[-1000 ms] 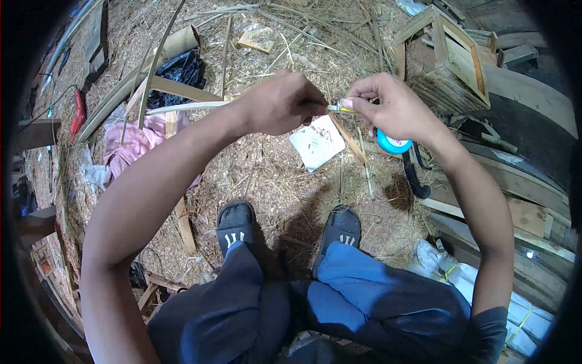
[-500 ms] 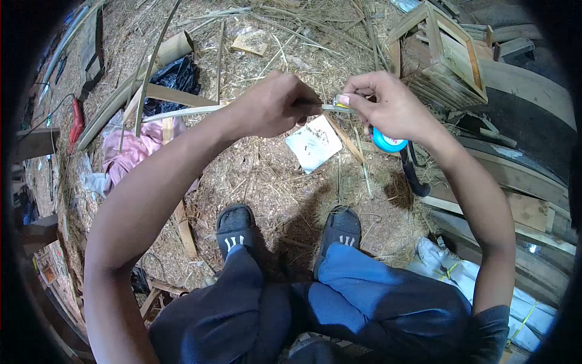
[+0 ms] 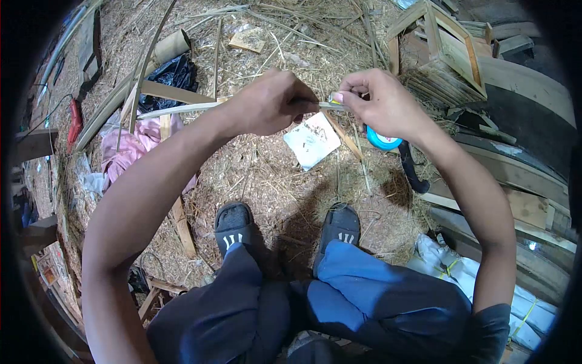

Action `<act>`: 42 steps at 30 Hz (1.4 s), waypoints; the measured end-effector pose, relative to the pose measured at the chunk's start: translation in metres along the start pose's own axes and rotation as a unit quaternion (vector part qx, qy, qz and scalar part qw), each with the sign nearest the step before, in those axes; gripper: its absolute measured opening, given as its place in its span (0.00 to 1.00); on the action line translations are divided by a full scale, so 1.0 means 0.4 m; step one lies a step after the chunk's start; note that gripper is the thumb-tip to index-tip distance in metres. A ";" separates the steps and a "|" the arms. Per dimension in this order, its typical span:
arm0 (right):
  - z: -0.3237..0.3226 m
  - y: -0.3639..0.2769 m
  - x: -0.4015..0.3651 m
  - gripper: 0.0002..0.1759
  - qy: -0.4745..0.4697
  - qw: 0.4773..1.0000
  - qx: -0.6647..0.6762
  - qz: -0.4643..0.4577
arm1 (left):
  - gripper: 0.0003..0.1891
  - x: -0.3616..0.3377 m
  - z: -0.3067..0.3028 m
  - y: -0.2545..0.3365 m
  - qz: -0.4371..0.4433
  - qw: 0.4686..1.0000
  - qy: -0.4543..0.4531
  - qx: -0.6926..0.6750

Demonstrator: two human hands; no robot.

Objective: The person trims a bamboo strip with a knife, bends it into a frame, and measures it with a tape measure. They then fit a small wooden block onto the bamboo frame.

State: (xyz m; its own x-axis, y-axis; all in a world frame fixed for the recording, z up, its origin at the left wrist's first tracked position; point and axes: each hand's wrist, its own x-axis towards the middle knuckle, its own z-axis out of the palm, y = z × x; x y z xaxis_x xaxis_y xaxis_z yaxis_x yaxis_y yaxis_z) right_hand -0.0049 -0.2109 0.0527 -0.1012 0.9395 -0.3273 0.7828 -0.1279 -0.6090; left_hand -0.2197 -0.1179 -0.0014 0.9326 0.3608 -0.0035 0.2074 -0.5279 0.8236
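My left hand (image 3: 273, 102) is closed around a thin, pale wooden strip (image 3: 182, 108), which runs out to the left behind my forearm. At the strip's right end, my right hand (image 3: 383, 104) pinches with thumb and fingers, a short yellow bit of tape (image 3: 333, 98) showing at the thumb tip. A round blue tape measure (image 3: 383, 142) hangs below that palm, partly hidden by it. The fingertips of my left hand are mostly out of sight. Under the hands, a white square sheet (image 3: 313, 143) with dark marks lies on the ground.
Shavings and straw cover the ground around my sandals (image 3: 234, 224). A wooden frame (image 3: 451, 57) stands at upper right, above stacked boards (image 3: 515, 209). Pink cloth (image 3: 136, 145), a black plastic bag (image 3: 173, 79) and a bamboo piece (image 3: 171, 47) lie at left. A red tool (image 3: 74, 124) is farther left.
Both hands keep their grips on the strip and tape measure. The whole view shifts very slightly; the blue case sits a little farther left.
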 end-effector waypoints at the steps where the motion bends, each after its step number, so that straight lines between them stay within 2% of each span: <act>1: 0.001 -0.001 0.000 0.15 0.019 1.000 -0.015 0.000 | 0.11 0.000 0.003 -0.005 0.001 1.000 -0.001 0.000; 5: -0.004 -0.007 -0.008 0.15 0.005 0.999 0.032 -0.006 | 0.10 -0.007 0.012 -0.020 0.031 0.999 0.034 -0.024; 7: -0.016 -0.031 -0.017 0.15 -0.026 0.997 0.059 0.043 | 0.10 -0.009 0.007 -0.001 0.034 0.998 0.046 -0.026; 9: -0.003 -0.006 -0.007 0.15 -0.019 0.999 0.034 0.018 | 0.10 -0.005 -0.005 0.015 -0.025 1.000 -0.005 -0.016; 11: 0.002 0.008 -0.005 0.15 -0.009 1.000 0.009 -0.008 | 0.10 -0.005 -0.004 0.011 -0.018 1.000 -0.007 -0.008; 14: 0.000 -0.005 -0.007 0.15 -0.039 0.998 0.037 0.025 | 0.10 -0.005 0.001 0.003 -0.012 1.000 -0.008 -0.004; 16: 0.002 -0.003 -0.005 0.15 -0.022 1.000 0.013 -0.005 | 0.10 -0.006 0.002 -0.001 -0.012 1.000 -0.006 -0.008; 19: 0.007 0.002 -0.002 0.14 -0.019 1.000 0.019 0.012 | 0.09 -0.008 0.006 -0.011 0.007 1.000 0.001 -0.023; 22: 0.011 0.000 0.001 0.14 0.015 1.000 -0.017 -0.004 | 0.09 -0.009 0.011 -0.014 0.052 0.998 0.038 0.017; 26: 0.013 0.008 0.005 0.14 0.032 0.999 0.005 0.020 | 0.09 -0.007 0.005 -0.003 0.031 0.999 0.030 0.009; 31: 0.002 -0.004 -0.008 0.13 -0.009 0.997 0.076 0.017 | 0.08 -0.009 0.000 -0.002 0.014 1.000 0.019 0.004; 34: 0.009 0.009 -0.005 0.13 -0.019 0.998 0.058 0.002 | 0.09 -0.009 0.006 -0.014 0.028 0.999 0.028 0.006; 42: 0.014 0.011 0.002 0.14 -0.009 1.000 0.027 -0.010 | 0.08 -0.009 0.000 0.005 -0.002 1.000 0.000 0.003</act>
State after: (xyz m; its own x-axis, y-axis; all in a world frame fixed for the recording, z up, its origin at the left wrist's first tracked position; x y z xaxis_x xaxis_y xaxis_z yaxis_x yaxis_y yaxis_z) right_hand -0.0051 -0.2125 0.0455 -0.1288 0.9360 -0.3276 0.7468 -0.1258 -0.6530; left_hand -0.2226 -0.1201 0.0004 0.9318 0.3629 -0.0075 0.2135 -0.5313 0.8198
